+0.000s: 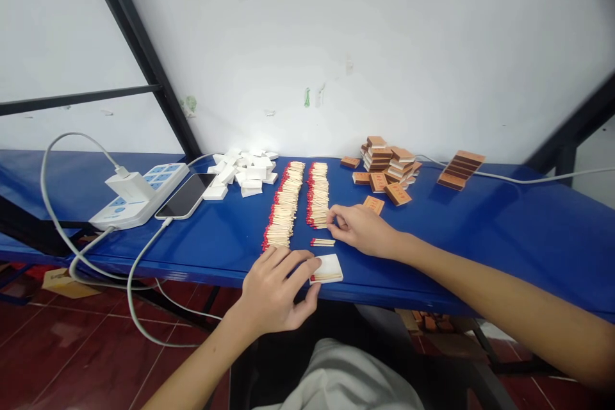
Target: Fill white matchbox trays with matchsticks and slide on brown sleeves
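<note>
A small white matchbox tray [331, 262] lies near the table's front edge, with a few matches along its near side. My left hand [281, 288] grips its left end between thumb and forefinger. At the near end of the right-hand row of red-tipped matches [317, 195], my right hand [360, 229] is closed in a pinch at the bare ends of the sticks. How many matches the fingertips have is hidden. A few separate matches [323, 243] lie between that row and the tray. Beside my left fingers a longer row of matches [286, 205] runs back towards the wall.
White empty trays [245, 172] are heaped at back left. Orange-brown matchboxes [389, 163] are piled at back right, with a joined block of sleeves [461, 170] beyond. A phone [187, 196], a power strip [144, 195] and looping white cables [132, 288] occupy the left side.
</note>
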The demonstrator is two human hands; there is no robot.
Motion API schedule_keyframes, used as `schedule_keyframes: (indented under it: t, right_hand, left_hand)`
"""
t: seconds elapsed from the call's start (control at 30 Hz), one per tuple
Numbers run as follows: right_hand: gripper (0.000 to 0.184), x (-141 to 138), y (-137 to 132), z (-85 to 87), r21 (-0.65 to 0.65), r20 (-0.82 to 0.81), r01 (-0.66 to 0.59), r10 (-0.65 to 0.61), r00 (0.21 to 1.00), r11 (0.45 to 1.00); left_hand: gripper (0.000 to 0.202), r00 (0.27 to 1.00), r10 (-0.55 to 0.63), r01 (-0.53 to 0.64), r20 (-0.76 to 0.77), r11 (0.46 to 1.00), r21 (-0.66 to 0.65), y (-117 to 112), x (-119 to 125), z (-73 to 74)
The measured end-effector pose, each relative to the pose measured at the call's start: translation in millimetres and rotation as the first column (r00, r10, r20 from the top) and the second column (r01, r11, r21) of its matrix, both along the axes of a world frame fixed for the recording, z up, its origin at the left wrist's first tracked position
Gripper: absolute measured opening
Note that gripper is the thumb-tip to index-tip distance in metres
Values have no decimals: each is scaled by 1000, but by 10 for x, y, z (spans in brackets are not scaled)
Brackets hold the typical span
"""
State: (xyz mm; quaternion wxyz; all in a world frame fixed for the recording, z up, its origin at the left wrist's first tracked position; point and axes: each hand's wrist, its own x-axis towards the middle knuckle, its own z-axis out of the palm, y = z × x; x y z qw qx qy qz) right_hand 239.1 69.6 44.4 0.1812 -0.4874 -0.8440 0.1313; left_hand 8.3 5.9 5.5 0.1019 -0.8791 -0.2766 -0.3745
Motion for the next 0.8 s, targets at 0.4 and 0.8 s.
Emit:
schedule_keyframes:
  t: [0.4, 0.8]
  right_hand:
    - [2, 12, -58, 8, 3, -18, -63, 64, 998, 998]
    - [11, 17, -45, -14, 94, -21, -86, 88, 996, 992]
  left_hand:
    - [26, 1000, -12, 12, 6, 1000, 0, 10, 5, -8]
    - [27, 1000, -13, 13, 8, 1000, -1, 11, 2, -13]
